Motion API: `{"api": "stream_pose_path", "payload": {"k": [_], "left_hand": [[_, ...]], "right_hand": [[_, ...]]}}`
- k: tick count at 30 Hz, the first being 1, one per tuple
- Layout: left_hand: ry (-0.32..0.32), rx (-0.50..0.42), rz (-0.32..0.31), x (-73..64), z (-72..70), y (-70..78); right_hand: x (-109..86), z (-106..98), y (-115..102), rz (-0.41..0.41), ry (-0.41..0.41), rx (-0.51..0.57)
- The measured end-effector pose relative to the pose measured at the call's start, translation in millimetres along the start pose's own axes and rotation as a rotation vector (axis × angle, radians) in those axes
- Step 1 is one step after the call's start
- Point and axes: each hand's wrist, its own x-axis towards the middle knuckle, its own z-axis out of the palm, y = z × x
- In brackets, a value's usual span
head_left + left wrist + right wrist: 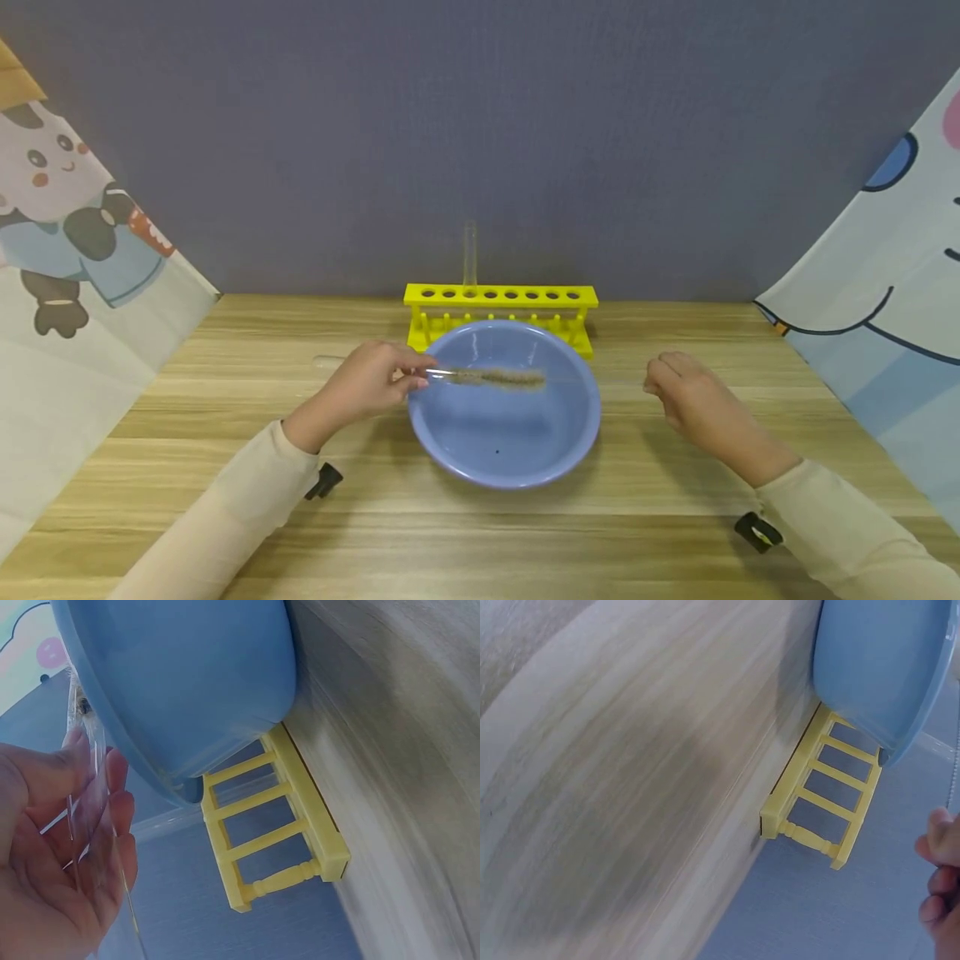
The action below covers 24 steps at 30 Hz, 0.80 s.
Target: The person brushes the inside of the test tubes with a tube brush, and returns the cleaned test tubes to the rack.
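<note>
Pinching going on at left: left hand [367, 379] is closing thumb and fingers around a clear glass test tube [439, 372], leaving no slack, and holding it near-level with its mouth facing right over the basin's left rim. Right hand [686, 400] is curling its fingers tight, gripping the thin twisted-wire handle of a test tube brush [498, 380] just right of the basin. Brush head is spanning the air above the basin, bristles sitting at the tube mouth; can't tell how far in.

Edges: round basin [465, 425] is sitting mid-table, its rim overlapping the front of the test tube rack [501, 301]. Rack is standing near the back edge, close to the grey partition [480, 125]. Wood-grain tabletop [600, 542] is running wide to both sides and in front; cartoon-print panels are slanting in well outside the hands.

Materials: basin is showing glossy blue plastic, rack yellow plastic with eight holes, bristles tan and fuzzy, partition a woven-looking texture. A second glass tube [470, 258] is standing upright in the rack's third hole from the left.
</note>
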Motion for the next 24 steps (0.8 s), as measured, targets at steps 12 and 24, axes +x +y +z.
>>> {"api": "stream_pose_path", "payload": {"k": [12,24], "left_hand": [[0.13,0.157,0.099,-1.0,1.8,-0.4],[0.166,0.177,0.09,-1.2,2.0,-4.8]], "right_hand": [[-1.1,-5.5,-1.0,0.132,-0.128,0.105],[-4.7,-9.1,2.3,0.212,-0.245,0.32]]}}
